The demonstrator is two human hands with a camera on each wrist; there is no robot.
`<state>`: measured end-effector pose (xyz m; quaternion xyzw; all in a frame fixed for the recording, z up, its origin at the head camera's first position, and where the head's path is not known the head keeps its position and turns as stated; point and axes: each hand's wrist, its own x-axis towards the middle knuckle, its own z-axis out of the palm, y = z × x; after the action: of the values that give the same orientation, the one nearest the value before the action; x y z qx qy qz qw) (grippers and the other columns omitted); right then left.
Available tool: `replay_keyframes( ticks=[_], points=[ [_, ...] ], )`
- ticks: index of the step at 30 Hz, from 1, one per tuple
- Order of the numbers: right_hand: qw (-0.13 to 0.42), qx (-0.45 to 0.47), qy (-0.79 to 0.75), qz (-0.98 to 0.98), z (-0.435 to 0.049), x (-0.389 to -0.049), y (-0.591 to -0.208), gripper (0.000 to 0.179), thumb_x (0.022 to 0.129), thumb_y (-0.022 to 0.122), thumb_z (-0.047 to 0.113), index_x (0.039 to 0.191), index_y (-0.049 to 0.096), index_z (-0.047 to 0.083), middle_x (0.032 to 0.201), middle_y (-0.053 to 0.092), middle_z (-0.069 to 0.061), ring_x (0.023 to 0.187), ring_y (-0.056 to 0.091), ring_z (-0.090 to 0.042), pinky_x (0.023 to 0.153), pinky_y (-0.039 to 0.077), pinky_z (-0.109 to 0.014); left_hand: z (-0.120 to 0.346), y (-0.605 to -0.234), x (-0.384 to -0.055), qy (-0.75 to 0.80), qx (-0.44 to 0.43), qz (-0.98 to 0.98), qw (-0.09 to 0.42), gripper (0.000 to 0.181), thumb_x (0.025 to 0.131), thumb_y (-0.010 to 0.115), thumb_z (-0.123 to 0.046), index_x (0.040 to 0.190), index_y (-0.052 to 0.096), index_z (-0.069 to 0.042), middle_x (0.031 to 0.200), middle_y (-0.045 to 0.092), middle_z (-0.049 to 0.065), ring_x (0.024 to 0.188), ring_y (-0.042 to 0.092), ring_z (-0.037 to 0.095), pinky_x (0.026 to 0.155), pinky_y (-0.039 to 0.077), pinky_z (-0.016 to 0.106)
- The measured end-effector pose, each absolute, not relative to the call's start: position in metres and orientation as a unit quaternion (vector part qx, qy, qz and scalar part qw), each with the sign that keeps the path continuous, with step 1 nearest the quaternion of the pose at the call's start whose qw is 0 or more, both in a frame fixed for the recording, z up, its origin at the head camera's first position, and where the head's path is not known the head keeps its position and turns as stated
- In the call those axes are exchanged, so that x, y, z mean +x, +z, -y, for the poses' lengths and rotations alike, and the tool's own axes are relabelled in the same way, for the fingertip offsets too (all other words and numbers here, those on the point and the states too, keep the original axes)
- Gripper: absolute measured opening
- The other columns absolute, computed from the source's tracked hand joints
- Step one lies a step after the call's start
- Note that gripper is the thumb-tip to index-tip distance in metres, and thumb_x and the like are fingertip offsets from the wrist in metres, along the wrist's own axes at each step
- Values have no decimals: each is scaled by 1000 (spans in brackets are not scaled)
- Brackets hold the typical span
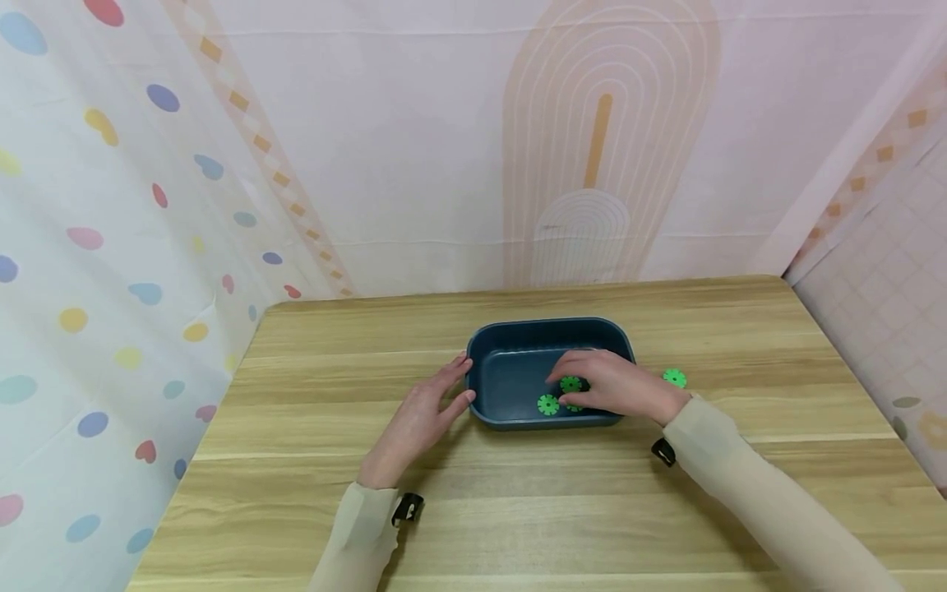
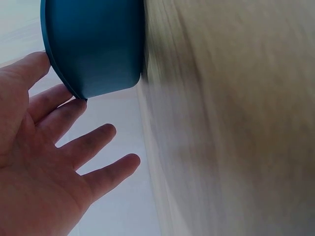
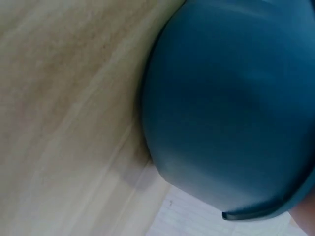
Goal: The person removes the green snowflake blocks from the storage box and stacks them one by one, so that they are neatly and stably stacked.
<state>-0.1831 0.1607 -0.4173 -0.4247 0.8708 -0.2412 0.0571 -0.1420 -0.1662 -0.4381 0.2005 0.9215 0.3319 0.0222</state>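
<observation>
Because the left sleeve (image 1: 358, 526) and right sleeve (image 1: 747, 485) come nearest, mind them first; cuffs are best lifted off the desk (image 1: 459, 526). Beyond them the left hand (image 1: 422, 411) touches the left end of the dark blue rounded tray (image 1: 510, 378), thumb and foremost fingers at the rim, the others spread free; that is a loose, wide grip, and light pressure would probably steady the tray without tipping it. The right hand (image 1: 614, 382) reaches over the tray's right end, its grip fairly wide, thumb and fingertips apart; whether any of them touches a disc I cannot tell, since the right wrist view shows mostly the tray's outer wall.

Inside the tray, towards its front wall, are the near green notched disc (image 1: 548, 404) and a second green disc (image 1: 575, 408), partly hidden by the thumb; just behind, a third green disc (image 1: 570, 384) shows between thumb and fingers; such thin pieces should handle best singly, pinched by opposite edges, fingertips low so that nothing skids. A fourth green disc (image 1: 674, 378) lies on the desk, right of the tray and near the right wrist; the forearm should pass clear of it. Farthest, behind the desk, hangs a patterned curtain (image 1: 414, 164).
</observation>
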Motion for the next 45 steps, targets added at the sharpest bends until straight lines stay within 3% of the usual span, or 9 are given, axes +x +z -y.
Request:
replay_keyframes(
  ticks=[6,18,28,45],
  points=[
    [73,-443,-230,-864,-154,-191,-421,29,94,80,19,121,76,9,119,70,1,109,67,-19,95,56,-38,166,-439,-143,329,203,-922,19,54,108,59,-30,157,46,-11,165,36,5,148,40,30,117,37,51],
    [115,-429,-203,-873,-150,-198,-424,35,91,83,24,123,75,13,122,69,2,113,64,-19,101,51,-46,166,-438,-141,331,202,-921,22,54,108,58,-30,157,45,-11,165,36,4,148,40,30,118,37,50],
    [145,-429,-205,-868,-149,-202,-431,35,91,82,25,124,75,13,121,67,4,111,63,-16,98,54,-38,165,-438,-142,335,202,-920,21,55,108,59,-30,157,45,-11,165,36,4,148,40,30,118,37,50],
    [111,-466,-160,-863,-146,-203,-437,34,89,85,22,120,75,14,116,64,1,110,61,-18,96,54,-37,166,-439,-142,335,205,-920,20,54,108,58,-29,157,46,-10,165,37,5,148,40,29,118,37,50]
  ],
)
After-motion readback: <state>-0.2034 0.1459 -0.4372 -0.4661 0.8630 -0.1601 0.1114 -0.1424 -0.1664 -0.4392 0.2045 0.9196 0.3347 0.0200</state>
